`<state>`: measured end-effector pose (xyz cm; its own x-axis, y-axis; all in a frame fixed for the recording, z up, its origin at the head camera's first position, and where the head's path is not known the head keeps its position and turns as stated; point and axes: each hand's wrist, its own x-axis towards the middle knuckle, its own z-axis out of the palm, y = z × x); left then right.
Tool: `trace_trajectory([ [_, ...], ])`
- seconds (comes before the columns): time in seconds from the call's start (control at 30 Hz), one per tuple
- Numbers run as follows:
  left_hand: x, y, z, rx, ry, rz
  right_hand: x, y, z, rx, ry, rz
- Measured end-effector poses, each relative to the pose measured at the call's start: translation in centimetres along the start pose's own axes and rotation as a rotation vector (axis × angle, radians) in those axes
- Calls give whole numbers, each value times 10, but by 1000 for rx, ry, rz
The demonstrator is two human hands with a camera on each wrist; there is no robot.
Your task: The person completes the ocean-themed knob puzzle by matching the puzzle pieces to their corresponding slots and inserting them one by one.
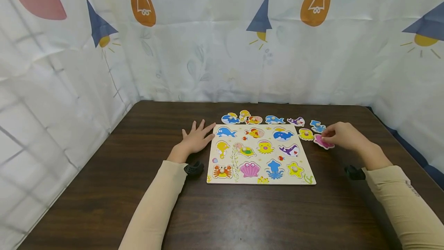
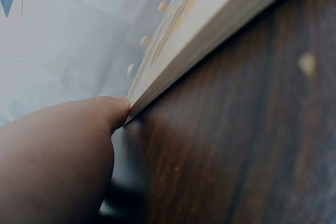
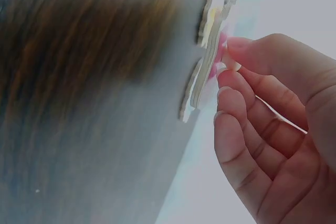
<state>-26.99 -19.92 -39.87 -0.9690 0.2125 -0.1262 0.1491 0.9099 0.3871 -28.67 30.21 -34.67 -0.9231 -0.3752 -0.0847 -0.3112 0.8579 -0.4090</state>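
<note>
A wooden peg puzzle board (image 1: 261, 180) with printed sea animals lies on the dark table. My left hand (image 1: 195, 141), fingers spread, touches its upper-left edge; the left wrist view shows a fingertip against the board's side. At the right, my right hand (image 1: 344, 136) pinches the knob of a pink puzzle piece (image 1: 322, 143) between thumb and fingers. That knob (image 3: 231, 61) shows pale in the right wrist view. Beside it are a yellow octopus piece (image 1: 306, 134) and a blue piece (image 1: 317, 126). A crab piece (image 1: 227, 170) and a starfish piece (image 1: 295, 170) sit in the board.
Behind the board lie a blue whale piece (image 1: 229, 119), a yellow piece (image 1: 244, 114), a fish piece (image 1: 254, 120), a dolphin piece (image 1: 274, 120) and a purple piece (image 1: 296, 121). A patterned curtain (image 1: 222, 61) hangs behind the table (image 1: 104, 188).
</note>
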Motion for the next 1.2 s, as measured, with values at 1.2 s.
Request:
trace_trajectory([
  [1.2,0,-1,0,-9,7,11,-12,-73,12,-57,111,-217],
])
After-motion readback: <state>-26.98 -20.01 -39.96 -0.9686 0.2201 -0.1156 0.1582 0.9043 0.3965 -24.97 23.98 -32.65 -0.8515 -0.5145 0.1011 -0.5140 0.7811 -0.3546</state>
